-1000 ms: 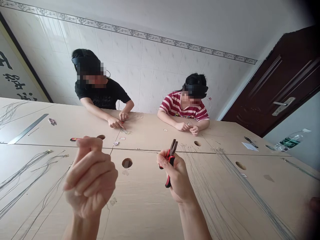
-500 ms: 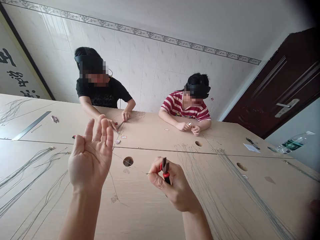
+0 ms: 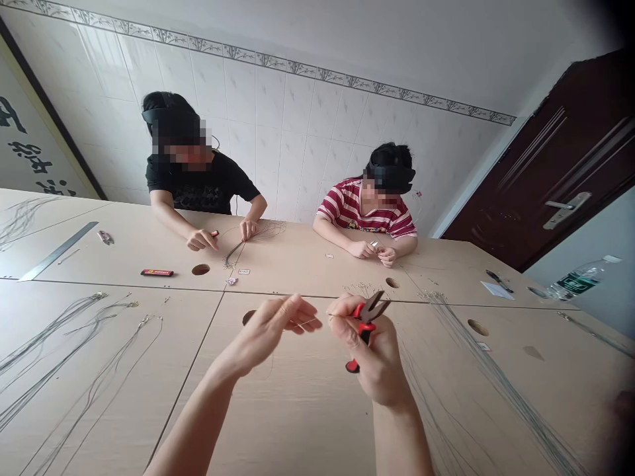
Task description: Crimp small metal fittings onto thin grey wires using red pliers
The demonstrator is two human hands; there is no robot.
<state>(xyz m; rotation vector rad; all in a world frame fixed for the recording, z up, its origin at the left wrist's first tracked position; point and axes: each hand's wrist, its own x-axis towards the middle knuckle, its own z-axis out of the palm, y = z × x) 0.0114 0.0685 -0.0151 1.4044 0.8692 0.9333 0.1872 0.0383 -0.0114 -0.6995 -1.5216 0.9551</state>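
Note:
My right hand (image 3: 370, 354) is closed round a pair of pliers (image 3: 367, 328) with red and black handles, their jaws pointing up and parted. Its thumb and forefinger also pinch the end of a thin cord (image 3: 311, 322). My left hand (image 3: 272, 330) reaches across towards that pinch, its fingers stretched out and a small gap short of the right fingertips. The cord runs along the left fingers, and a faint strand hangs below that hand. Whether the left fingers press on the cord is hidden.
Bundles of thin grey cords (image 3: 64, 314) lie at left, and more cords (image 3: 496, 363) at right. Two people work across the table. Beyond my hands lie a red and black case (image 3: 157, 272), a steel ruler (image 3: 59, 251) and a plastic bottle (image 3: 583, 279). The table has round holes.
My left hand has turned from palm up and swung right, close to the right hand. My right hand has moved slightly right with the pliers. The far left person's hand has drawn back.

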